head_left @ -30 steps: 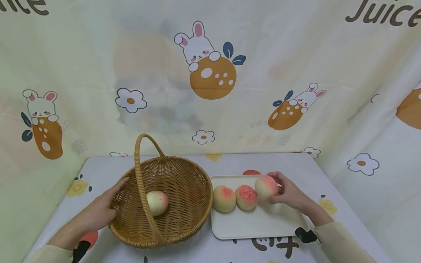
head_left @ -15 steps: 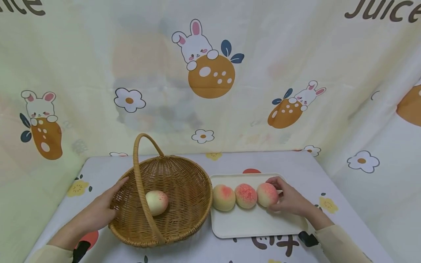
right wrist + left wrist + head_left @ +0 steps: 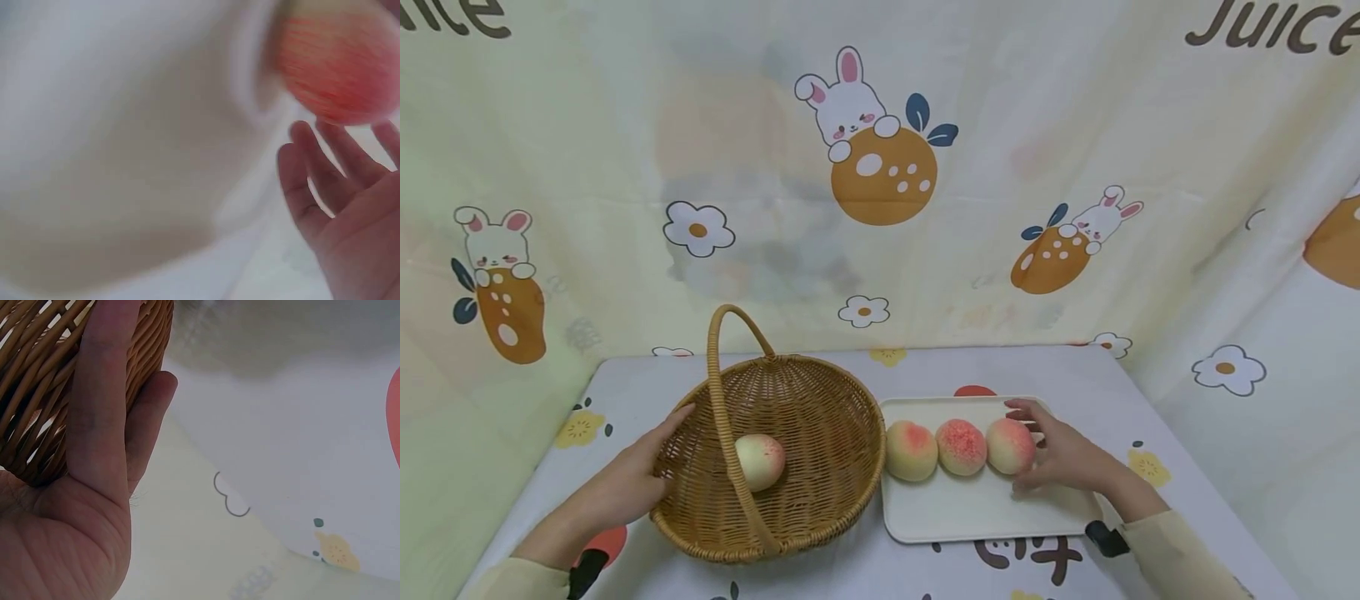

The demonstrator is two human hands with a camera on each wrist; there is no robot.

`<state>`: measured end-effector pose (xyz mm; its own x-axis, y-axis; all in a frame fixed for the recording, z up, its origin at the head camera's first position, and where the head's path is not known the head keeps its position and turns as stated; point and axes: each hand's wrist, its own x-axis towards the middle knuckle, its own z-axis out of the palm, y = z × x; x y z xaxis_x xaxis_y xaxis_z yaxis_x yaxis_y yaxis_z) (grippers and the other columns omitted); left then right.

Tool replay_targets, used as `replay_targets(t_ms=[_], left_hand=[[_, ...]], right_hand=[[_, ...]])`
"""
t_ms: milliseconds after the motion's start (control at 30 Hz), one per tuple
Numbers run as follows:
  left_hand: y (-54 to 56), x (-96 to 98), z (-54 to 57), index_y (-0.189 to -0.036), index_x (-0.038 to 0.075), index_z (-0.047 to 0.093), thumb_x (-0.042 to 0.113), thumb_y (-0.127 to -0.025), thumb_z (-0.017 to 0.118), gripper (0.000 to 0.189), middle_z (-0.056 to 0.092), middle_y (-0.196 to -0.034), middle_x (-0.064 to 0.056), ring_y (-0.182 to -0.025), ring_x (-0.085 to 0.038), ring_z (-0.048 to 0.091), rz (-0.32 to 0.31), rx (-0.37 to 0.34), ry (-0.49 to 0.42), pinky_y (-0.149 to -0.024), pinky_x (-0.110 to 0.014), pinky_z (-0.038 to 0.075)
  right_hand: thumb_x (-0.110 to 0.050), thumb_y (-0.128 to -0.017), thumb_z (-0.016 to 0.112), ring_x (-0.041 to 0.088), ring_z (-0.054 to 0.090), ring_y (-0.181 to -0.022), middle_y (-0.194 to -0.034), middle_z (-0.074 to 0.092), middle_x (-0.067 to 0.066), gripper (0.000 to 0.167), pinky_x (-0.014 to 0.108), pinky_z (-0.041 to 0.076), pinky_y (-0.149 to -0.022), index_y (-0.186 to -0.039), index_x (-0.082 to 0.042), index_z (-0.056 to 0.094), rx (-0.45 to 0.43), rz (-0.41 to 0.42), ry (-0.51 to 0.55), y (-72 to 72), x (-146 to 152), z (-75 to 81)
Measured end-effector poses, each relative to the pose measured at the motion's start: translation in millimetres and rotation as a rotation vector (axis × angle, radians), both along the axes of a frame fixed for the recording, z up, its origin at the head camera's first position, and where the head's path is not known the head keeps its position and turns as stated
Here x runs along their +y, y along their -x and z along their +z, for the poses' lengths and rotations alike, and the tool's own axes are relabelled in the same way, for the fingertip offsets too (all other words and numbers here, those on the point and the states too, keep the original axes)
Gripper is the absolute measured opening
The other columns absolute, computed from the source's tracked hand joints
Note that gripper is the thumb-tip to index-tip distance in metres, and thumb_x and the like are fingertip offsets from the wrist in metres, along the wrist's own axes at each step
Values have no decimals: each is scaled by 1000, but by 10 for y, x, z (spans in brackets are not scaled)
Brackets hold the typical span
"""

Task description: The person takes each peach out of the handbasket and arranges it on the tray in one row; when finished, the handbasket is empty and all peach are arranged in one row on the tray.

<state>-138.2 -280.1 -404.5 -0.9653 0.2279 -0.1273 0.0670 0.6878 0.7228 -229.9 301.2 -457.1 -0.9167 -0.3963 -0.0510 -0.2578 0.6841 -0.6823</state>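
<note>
A round wicker basket [image 3: 820,467] with a tall arched handle stands on the left and has one pale peach [image 3: 763,462] inside. At its left side, my left hand [image 3: 628,479] rests against the wicker, its fingers straight along the wall [image 3: 103,419] in the left wrist view. On a white tray [image 3: 970,512], three peaches sit in a row: a yellowish one [image 3: 912,451], a red-speckled one [image 3: 961,447] and a pink-topped one [image 3: 1011,447]. Beside the pink-topped peach is my right hand [image 3: 1063,450], fingers spread; the right wrist view shows relaxed fingertips just below the peach [image 3: 347,69].
The tray's left edge meets the basket's right side. Patterned cloth covers the table [image 3: 850,575], and a printed curtain [image 3: 760,167] hangs behind and at both sides. A blurred pale shape [image 3: 125,137] fills much of the right wrist view.
The right hand has lowered the pink-topped peach into the row on the tray and let go, its fingers spreading away. The left hand and basket have stayed in place.
</note>
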Motion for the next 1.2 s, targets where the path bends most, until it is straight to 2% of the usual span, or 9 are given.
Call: replay_targets(t_ms=[67, 133, 300, 467, 600, 733, 867, 1033, 1200], left_hand=[[2, -5, 4, -161, 3, 15, -13, -77, 56, 95, 18, -159, -36, -140, -60, 23, 1, 2, 4, -102, -72, 33], [2, -14, 5, -161, 3, 15, -12, -77, 56, 95, 19, -158, -37, -140, -60, 24, 4, 3, 8, -102, -73, 34], [0, -29, 7, -161, 2, 14, -13, -77, 56, 95, 19, -158, -38, -139, -61, 24, 8, 5, 10, -101, -72, 35], [5, -26, 14, -161, 1, 15, -13, -77, 57, 95, 18, -158, -38, -138, -61, 25, 9, 9, 16, -100, -72, 36], [6, -20, 24, -161, 1, 14, -13, -77, 57, 95, 18, -158, -38, -139, -61, 24, 5, 15, 11, -100, -72, 36], [0, -10, 17, -161, 1, 15, -14, -77, 57, 95, 19, -157, -38, -138, -61, 25, -2, 19, -3, -100, -71, 37], [0, 12, 5, -160, 0, 16, -14, -76, 58, 95, 21, -156, -39, -138, -60, 26, -12, 32, -8, -101, -71, 37], [1, 37, 16, -160, 0, 17, -15, -75, 56, 95, 23, -156, -38, -138, -59, 28, -17, 54, 5, -101, -71, 37], [0, 44, 34, -160, 1, 18, -16, -74, 53, 95, 24, -157, -36, -139, -58, 27, -10, 62, 8, -103, -70, 35]], right_hand=[[-32, -69, 93, 42, 48, -131, -149, 46, 18, 108, 58, 44, -101, -154, -13, 30, 27, 26, 41, 35, -45, 118], [-30, -76, 89, 42, 47, -134, -150, 44, 17, 102, 60, 43, -101, -156, -15, 28, 72, 48, 97, 88, -135, 259], [-20, -86, 81, 36, 47, -136, -152, 43, 10, 89, 59, 42, -104, -157, -19, 28, 107, 121, 257, 185, -564, 690], [-17, -87, 80, 32, 49, -135, -153, 42, 8, 87, 53, 45, -104, -157, -21, 29, 80, 216, 344, 243, -1145, 1082], [-22, -87, 80, 28, 49, -136, -153, 42, 2, 85, 47, 45, -104, -156, -26, 31, 31, 283, 348, 307, -1610, 1268], [-26, -87, 80, 27, 47, -136, -153, 41, 0, 84, 46, 45, -104, -156, -24, 32, -23, 362, 330, 346, -2054, 1329], [-30, -87, 80, 26, 48, -136, -151, 43, 1, 80, 45, 45, -105, -154, -20, 36, -61, 422, 271, 370, -2426, 1277], [-36, -87, 79, 29, 46, -137, -153, 45, 5, 79, 39, 45, -105, -153, -14, 40, -95, 469, 140, 359, -2805, 1158], [-42, -88, 77, 26, 50, -133, -148, 49, 8, 80, 33, 46, -102, -152, -11, 41, -121, 505, -35, 328, -3087, 1022]])
